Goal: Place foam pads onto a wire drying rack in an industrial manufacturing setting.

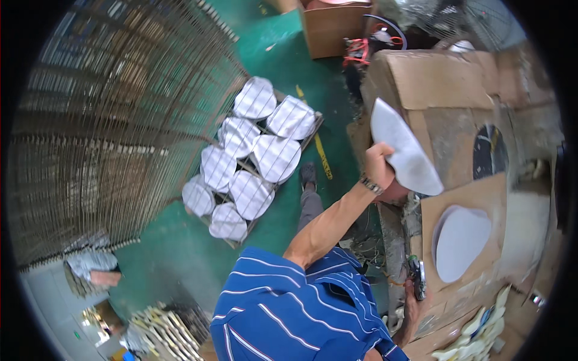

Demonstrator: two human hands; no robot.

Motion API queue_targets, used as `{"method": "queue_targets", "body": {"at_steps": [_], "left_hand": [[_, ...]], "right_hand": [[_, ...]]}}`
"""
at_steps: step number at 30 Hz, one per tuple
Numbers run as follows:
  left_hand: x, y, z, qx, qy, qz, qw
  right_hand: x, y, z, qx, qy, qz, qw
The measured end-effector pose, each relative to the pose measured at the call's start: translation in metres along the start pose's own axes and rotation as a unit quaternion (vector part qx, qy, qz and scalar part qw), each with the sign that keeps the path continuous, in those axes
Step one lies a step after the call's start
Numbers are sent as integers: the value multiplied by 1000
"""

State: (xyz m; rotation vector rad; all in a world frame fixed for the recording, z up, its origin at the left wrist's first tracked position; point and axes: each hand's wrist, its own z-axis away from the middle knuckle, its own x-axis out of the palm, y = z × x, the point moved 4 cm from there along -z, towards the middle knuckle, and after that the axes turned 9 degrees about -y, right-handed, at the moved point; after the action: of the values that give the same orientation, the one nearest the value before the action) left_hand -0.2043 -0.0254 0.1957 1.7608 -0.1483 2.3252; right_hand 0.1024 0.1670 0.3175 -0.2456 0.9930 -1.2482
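My left hand (379,166), with a watch on its wrist, is closed on the edge of a thin white rounded sheet (404,147), held up and bent over the near edge of the cardboard-covered bench. My right hand (412,301) is lower down by the bench, closed round a small metal tool (416,277) that looks like a spray gun; its fingers are partly hidden. Beyond that hand, a pale rounded sheet (462,243) lies on the cardboard (497,210), a second one showing beneath its edge.
To the left, a wire rack shelf (245,163) bears several white rounded pieces. Many more wire shelves (120,144) stand tilted up beside it. A cardboard box (334,30) sits on the green floor (168,246), with red-framed gear (358,51) near the bench. Pale scraps (481,328) lie on the bench's lower end.
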Motion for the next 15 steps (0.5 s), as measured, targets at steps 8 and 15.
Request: {"method": "queue_targets", "body": {"at_steps": [8,15], "left_hand": [[-169,206,-38,124,212,-14,969],[-272,362,-186,140,185,-49,971]], "right_hand": [[118,-97,-100,22,-127,126,984],[235,-150,-186,47,-165,175,970]]}}
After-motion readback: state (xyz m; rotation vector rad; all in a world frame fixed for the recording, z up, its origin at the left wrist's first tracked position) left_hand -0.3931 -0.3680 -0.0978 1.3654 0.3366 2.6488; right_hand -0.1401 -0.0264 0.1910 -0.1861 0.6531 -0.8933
